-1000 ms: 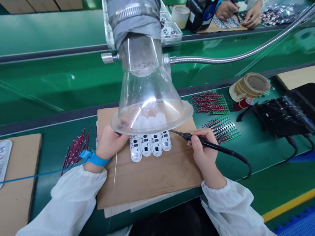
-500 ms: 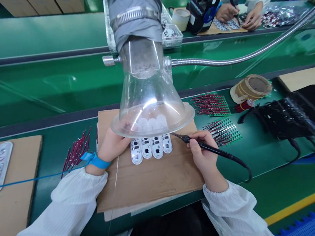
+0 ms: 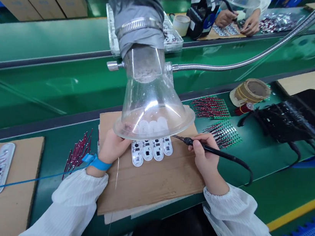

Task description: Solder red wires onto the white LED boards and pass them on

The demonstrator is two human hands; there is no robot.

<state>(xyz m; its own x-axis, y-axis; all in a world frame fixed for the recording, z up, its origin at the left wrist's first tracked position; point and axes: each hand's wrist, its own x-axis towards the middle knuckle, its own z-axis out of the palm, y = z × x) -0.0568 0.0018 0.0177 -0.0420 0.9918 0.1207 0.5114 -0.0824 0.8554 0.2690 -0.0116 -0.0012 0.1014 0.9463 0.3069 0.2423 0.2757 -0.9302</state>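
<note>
The right hand (image 3: 205,155) is closed around one black soldering iron (image 3: 219,153), whose tip points left toward four white circuit boards (image 3: 147,152). They lie side by side on cardboard (image 3: 151,188) between the hands, partly beneath one clear hood (image 3: 151,98). The left hand (image 3: 111,146) is beside them, its grip unclear behind the hood. The boards' markings are too small to read.
</note>
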